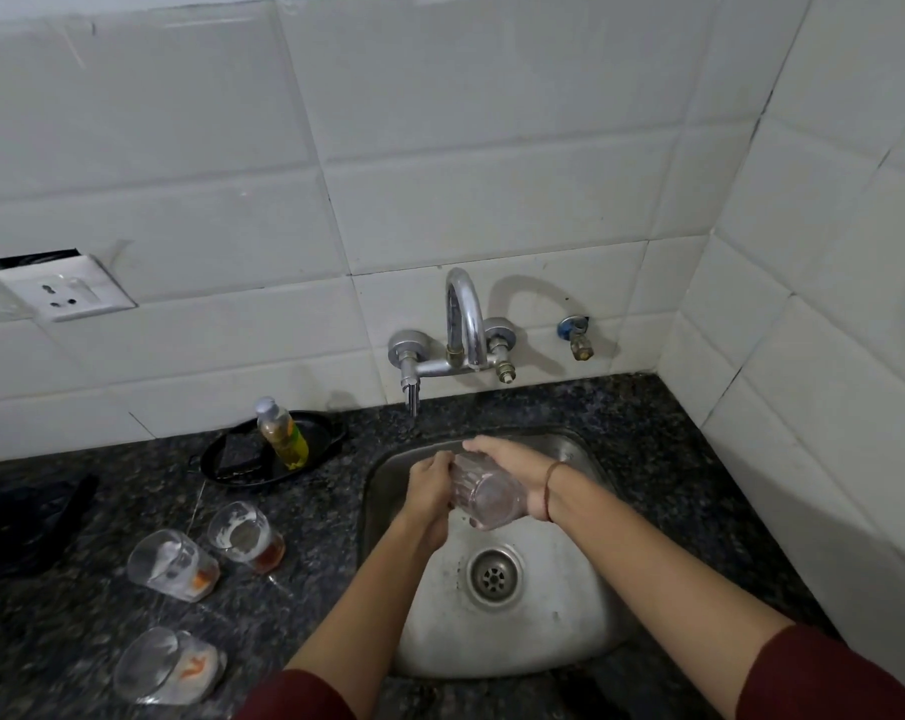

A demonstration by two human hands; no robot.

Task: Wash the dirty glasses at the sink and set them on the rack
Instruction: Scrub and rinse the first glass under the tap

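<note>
Nearest, at 8 o'clock on the dark counter [336, 517], the nearest dirty glass [170, 667] holds orange dregs. Just beyond it stand a second dirty glass [172, 563] and a third dirty glass [245, 535], this one with brown residue, so by my reckoning at least three are unwashed.

Over the steel sink [492, 631], the glass in hand [484, 493] is held between both hands. The left hand [429, 491] curls its fingers round the far end, and the right hand [518, 475] wraps the side from 3 o'clock. The glass lies tilted with its long axis running roughly from 11 to 5 o'clock. The base seems to face the camera (the mouth is hidden by the fingers).

This looks like mid-wash on one glass. No rack is in view and nothing is set aside clean.

Farther, at 10 o'clock, a soap bottle [282, 433] stands in a black tray [336, 428]. At 12 o'clock is the tap [463, 314], and I cannot make out a stream.
</note>
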